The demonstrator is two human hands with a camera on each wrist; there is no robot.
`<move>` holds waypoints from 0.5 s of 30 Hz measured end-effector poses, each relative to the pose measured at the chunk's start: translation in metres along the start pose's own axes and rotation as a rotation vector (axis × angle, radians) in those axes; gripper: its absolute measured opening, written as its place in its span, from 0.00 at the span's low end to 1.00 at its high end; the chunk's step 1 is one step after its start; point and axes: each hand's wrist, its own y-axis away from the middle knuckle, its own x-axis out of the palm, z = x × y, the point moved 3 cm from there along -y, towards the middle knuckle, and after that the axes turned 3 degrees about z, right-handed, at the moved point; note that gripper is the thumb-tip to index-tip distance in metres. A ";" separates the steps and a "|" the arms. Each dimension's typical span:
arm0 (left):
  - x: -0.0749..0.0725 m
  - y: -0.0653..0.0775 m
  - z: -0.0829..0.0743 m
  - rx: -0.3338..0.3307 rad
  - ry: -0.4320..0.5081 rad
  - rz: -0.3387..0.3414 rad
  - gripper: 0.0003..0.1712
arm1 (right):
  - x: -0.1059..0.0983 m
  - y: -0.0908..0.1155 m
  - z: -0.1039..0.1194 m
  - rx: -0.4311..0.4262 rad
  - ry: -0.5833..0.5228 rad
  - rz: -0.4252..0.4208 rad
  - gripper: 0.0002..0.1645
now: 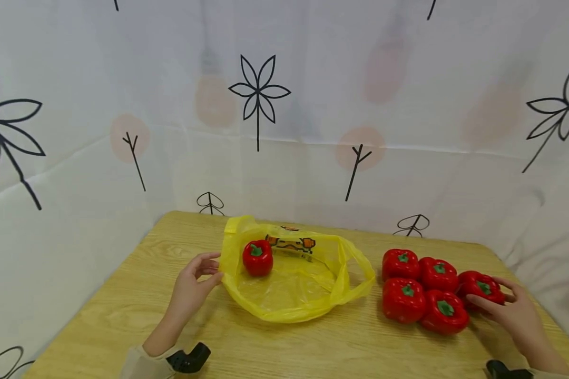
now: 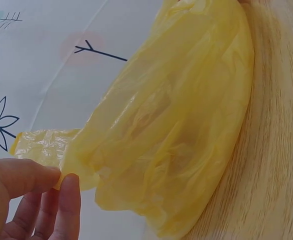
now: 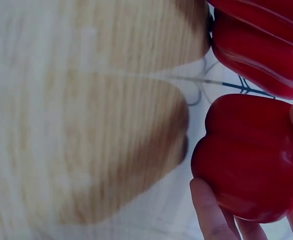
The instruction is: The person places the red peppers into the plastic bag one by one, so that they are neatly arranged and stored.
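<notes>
A yellow plastic bag (image 1: pixel 298 287) lies with its mouth spread wide on the table, and a red bell pepper (image 1: pixel 260 263) with a green stem sits inside it. My left hand (image 1: pixel 189 287) pinches the bag's left rim between thumb and fingers; in the left wrist view the thumb (image 2: pixel 34 176) presses the thin film. Over at the right, my right hand (image 1: pixel 517 316) grips another red bell pepper (image 1: pixel 474 284), its fingers around the sides. That same pepper (image 3: pixel 251 155) fills the lower right of the right wrist view.
Several more red bell peppers (image 1: pixel 404 300) stand close together just left of the gripped one. The wooden table (image 1: pixel 303 347) ends at a white patterned cloth (image 1: pixel 313 173) behind and at both sides. A loop handle (image 1: pixel 362 268) juts from the bag's right side.
</notes>
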 end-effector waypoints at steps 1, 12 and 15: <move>-0.001 0.000 0.000 0.001 0.002 -0.001 0.21 | 0.000 0.000 0.001 -0.008 -0.002 -0.003 0.55; -0.002 0.000 0.000 -0.001 0.034 0.002 0.21 | -0.003 0.001 0.013 -0.018 0.002 -0.034 0.57; -0.002 0.000 -0.001 -0.003 0.035 0.004 0.21 | -0.006 0.002 0.017 -0.017 0.014 -0.062 0.57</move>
